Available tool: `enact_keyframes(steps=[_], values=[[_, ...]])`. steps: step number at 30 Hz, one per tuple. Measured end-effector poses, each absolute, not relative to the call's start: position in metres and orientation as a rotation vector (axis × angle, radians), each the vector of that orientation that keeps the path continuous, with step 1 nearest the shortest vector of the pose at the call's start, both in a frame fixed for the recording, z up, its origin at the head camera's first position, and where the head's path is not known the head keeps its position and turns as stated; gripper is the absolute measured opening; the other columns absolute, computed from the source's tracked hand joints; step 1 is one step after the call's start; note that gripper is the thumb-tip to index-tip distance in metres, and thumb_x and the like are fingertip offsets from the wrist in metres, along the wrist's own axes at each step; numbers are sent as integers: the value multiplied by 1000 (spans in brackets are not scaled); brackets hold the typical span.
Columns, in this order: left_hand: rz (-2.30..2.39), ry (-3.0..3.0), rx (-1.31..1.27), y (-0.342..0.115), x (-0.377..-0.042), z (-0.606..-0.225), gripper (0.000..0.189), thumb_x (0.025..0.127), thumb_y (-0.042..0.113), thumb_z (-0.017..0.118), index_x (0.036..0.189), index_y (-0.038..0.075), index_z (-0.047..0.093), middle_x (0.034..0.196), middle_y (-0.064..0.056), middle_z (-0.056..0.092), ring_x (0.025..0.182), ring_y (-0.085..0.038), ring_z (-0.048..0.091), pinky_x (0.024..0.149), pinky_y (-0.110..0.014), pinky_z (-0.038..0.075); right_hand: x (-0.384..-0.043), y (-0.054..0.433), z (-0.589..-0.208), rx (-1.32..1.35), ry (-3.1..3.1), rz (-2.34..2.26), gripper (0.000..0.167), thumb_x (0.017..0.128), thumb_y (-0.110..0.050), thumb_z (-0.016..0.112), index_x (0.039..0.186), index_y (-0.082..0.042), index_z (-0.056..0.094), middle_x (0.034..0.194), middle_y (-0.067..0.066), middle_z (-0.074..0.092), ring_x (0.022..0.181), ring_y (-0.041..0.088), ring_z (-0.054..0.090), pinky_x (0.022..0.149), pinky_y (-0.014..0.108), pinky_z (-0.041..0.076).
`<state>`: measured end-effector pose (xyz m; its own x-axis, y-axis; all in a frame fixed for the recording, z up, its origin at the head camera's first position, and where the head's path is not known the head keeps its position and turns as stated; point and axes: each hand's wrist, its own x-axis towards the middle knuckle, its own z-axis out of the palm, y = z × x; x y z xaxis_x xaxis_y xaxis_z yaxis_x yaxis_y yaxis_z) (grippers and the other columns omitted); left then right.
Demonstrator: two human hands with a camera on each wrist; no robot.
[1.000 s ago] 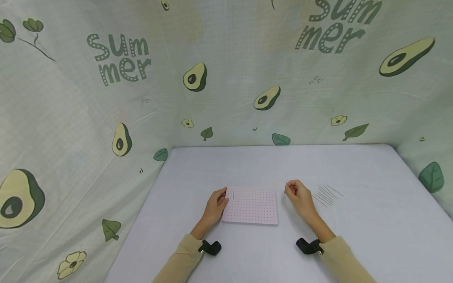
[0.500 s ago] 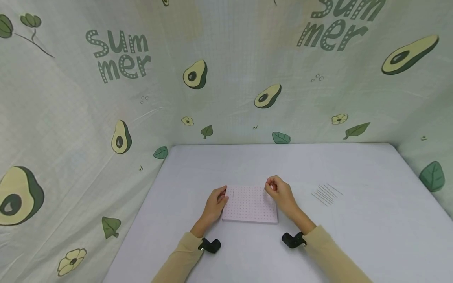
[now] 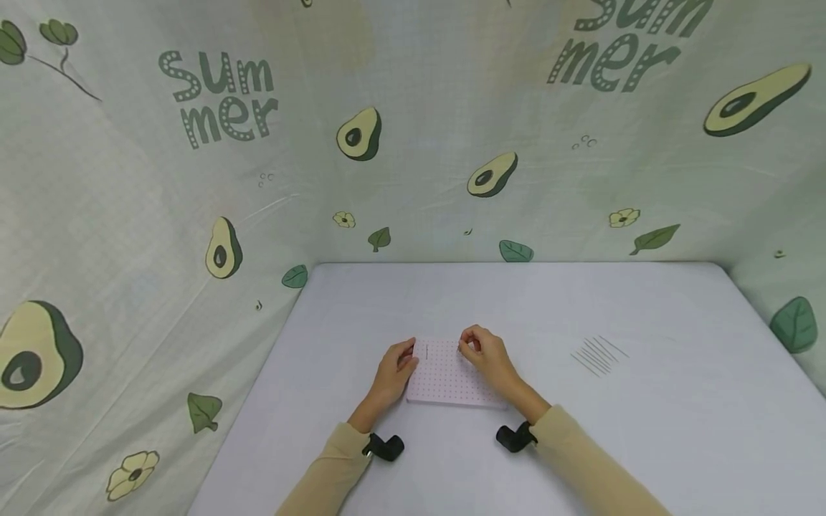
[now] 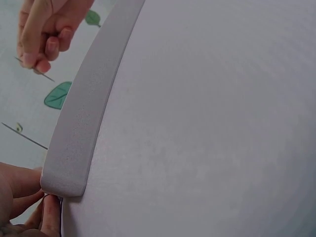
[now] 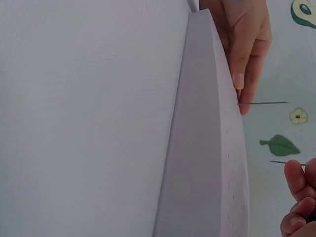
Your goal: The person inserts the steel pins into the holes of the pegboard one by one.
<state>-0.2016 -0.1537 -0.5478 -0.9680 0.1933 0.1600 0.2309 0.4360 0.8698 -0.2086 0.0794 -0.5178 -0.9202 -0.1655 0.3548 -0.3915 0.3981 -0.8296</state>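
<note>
A pale pink pegboard (image 3: pixel 445 387) with rows of small holes lies on the table. My left hand (image 3: pixel 390 369) grips its left edge, thumb and fingers at the far corner in the left wrist view. One thin needle (image 5: pixel 264 103) stands upright in the board close to that hand. Over the board's far part, my right hand (image 3: pixel 485 356) pinches another needle (image 4: pixel 47 77) between thumb and fingertip. The lower tip of this needle (image 5: pixel 276 162) shows above the board's surface in the right wrist view.
Several loose needles (image 3: pixel 595 357) lie side by side on the white table (image 3: pixel 645 430), right of the board. Behind the table hangs a curtain (image 3: pixel 413 201) printed with avocados and leaves. Black wrist cameras (image 3: pixel 387 448) sit on both forearms.
My right hand has moved left with its needle, from beside the board to over its far middle part. The left hand keeps its hold on the board.
</note>
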Motion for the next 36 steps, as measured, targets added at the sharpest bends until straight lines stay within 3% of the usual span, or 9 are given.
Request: enact_keyframes(steps=[36], values=[[-1613, -2608, -407, -155, -205, -551, 43, 99, -2, 56, 140, -11, 46, 129, -25, 53, 123, -38, 51, 107, -39, 46, -216, 35, -534, 611, -2472, 1498, 5, 93, -6, 69, 92, -7, 64, 85, -1, 62, 72, 11, 45, 60, 22, 40]])
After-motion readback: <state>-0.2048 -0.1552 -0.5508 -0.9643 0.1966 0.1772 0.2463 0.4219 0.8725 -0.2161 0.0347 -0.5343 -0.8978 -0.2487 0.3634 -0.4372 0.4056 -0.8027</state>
